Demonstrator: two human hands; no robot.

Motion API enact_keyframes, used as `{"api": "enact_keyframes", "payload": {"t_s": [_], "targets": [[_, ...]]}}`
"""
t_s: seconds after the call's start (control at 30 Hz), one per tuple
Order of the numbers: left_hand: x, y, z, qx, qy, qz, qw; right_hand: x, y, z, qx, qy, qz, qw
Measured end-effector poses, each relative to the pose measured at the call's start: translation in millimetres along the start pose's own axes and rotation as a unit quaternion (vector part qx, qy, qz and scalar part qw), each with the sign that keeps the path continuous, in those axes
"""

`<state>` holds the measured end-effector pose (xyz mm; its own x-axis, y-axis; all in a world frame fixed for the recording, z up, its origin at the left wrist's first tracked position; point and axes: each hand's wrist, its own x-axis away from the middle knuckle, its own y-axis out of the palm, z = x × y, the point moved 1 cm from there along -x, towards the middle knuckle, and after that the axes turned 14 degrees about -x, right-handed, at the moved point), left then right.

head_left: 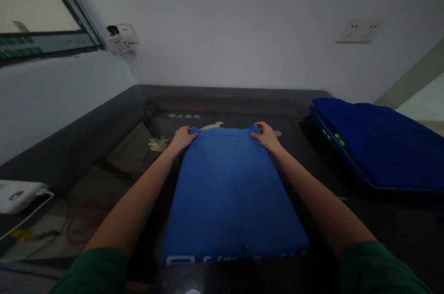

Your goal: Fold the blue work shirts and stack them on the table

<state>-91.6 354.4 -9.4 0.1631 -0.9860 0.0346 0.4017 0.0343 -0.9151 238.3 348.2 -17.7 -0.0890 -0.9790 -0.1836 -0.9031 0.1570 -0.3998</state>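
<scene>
A light blue piece of cloth (232,183), perhaps a folded garment, lies spread flat in front of me, with a seam along its far edge and white print along its near edge. I cannot tell exactly what kind it is. My left hand (183,138) pinches its far left corner between thumb and fingers. At the far right corner, my right hand (265,136) grips the cloth the same way. Both forearms reach forward on either side of it. Under the cloth is a dark, glossy tabletop (287,120) with printed characters and a leafy picture.
On the right lies a pile of darker blue cloth (388,146) with small yellow-green marks on its edge. A white device (21,196) with a cable sits at the left. Wall sockets (360,31) are on the wall behind, and a window (41,7) is at upper left.
</scene>
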Motion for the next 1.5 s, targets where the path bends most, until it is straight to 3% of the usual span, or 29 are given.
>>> {"api": "enact_keyframes", "payload": {"t_s": [0.27, 0.43, 0.53, 0.6, 0.7, 0.83, 1.0, 1.23, 1.37, 1.5], "targets": [[21.2, -2.7, 9.0, -0.140, 0.026, 0.063, 0.988, 9.9, -4.9, -4.6, 0.082, -0.020, 0.030, 0.996], [44.9, -8.9, 23.3, -0.274, 0.023, 0.081, 0.958, 26.3, -2.7, -13.5, 0.227, -0.050, 0.011, 0.972], [57.3, -13.1, 37.1, -0.290, 0.093, 0.162, 0.938, 34.9, -1.4, -32.6, 0.283, -0.092, 0.036, 0.954], [63.4, -7.1, 47.8, -0.266, 0.173, 0.178, 0.931, 40.0, 4.9, -44.0, 0.280, -0.144, 0.022, 0.949], [67.9, 15.2, 56.7, -0.235, 0.243, 0.109, 0.935, 46.2, 19.8, -45.4, 0.290, -0.165, -0.054, 0.941], [66.8, 38.8, 45.5, -0.255, 0.203, 0.056, 0.944, 47.6, 29.4, -22.9, 0.328, -0.091, -0.133, 0.931], [61.8, 38.1, 27.9, -0.261, 0.141, 0.038, 0.954, 43.9, 24.8, -8.2, 0.331, -0.064, -0.142, 0.931], [67.6, 28.7, 36.1, -0.274, 0.135, 0.032, 0.952, 46.1, 22.3, -15.9, 0.315, -0.095, -0.134, 0.935], [99.4, 24.1, 50.9, -0.272, 0.211, 0.069, 0.936, 71.0, 24.8, -39.6, 0.301, -0.179, -0.135, 0.927], [133.0, 33.2, 59.0, -0.234, 0.311, -0.001, 0.921, 106.7, 31.5, -52.2, 0.281, -0.189, -0.213, 0.917]]}}
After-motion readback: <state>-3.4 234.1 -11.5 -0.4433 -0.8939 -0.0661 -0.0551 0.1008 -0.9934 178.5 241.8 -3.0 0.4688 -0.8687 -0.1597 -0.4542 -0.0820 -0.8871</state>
